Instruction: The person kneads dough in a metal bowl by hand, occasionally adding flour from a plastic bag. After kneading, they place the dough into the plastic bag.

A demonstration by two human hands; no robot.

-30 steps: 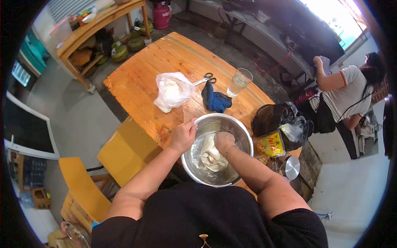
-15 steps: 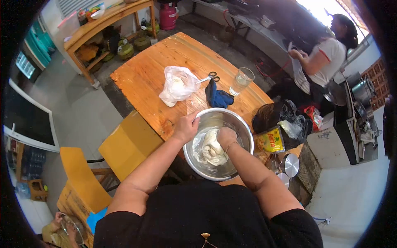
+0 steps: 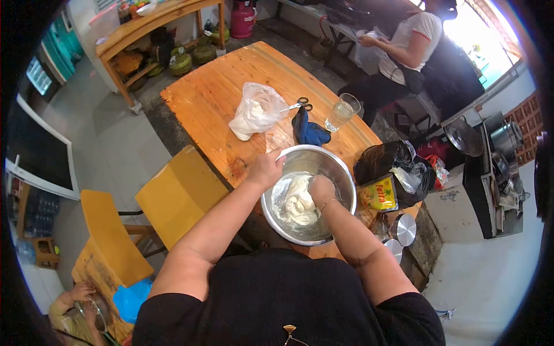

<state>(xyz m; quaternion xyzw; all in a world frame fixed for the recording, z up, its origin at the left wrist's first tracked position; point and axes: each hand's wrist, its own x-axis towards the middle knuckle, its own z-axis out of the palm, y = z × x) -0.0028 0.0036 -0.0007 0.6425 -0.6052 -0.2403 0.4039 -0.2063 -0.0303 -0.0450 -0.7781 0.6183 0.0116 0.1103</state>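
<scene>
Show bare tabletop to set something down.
Free: far end of the table, beyond the white plastic bag and scissors; also left of that bag, up to the table edge. Crowded: right of the bowl, where black bag, yellow packet and metal lids cluster.

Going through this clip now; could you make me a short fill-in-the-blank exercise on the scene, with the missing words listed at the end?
1. The left hand holds the metal bowl by its ____.
2. Inside the bowl, the right hand touches a pale lump of ____.
3. The bundled cloth near the scissors is mainly ____ in colour.
4. The handles of the scissors are ____ in colour.

Missing words: rim; dough; blue; black.
</scene>
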